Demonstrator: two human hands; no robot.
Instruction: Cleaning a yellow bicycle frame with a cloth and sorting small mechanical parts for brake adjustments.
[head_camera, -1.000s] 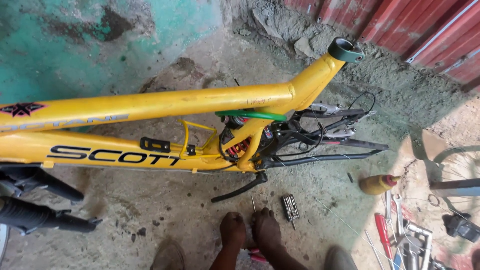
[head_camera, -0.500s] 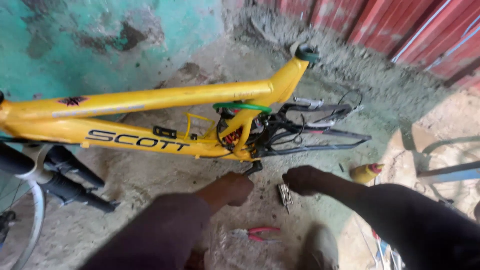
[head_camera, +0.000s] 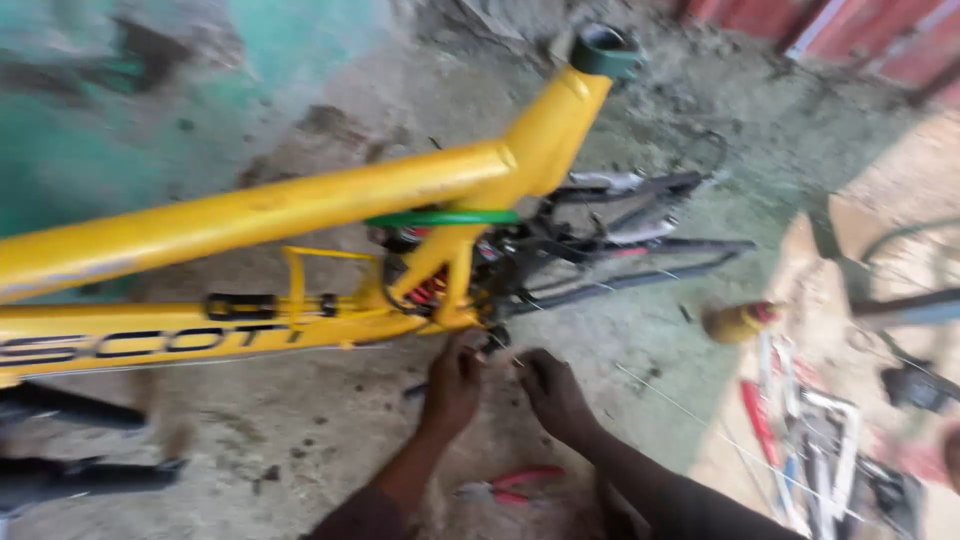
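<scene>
Yellow bicycle frame (head_camera: 300, 200) lay sideways on concrete floor (head_camera: 250, 440), exposing bottom bracket (head_camera: 490, 335). Left hand (head_camera: 452, 385) curled there, grip unclear; right hand (head_camera: 553, 395) loosely closed beside. Red-handled pliers (head_camera: 510, 485) near wrists.

Below my hands I see rough concrete floor (head_camera: 300, 440), red-handled pliers (head_camera: 510, 487) lying just beneath them, a yellow bottle (head_camera: 738, 321) off right.

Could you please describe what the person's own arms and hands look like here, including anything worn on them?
Both the left hand and the right hand are bare, with no gloves, rings or watch visible. The forearms are uncovered; a dark sleeve seems to begin near the bottom edge, though motion blur hides detail.
</scene>
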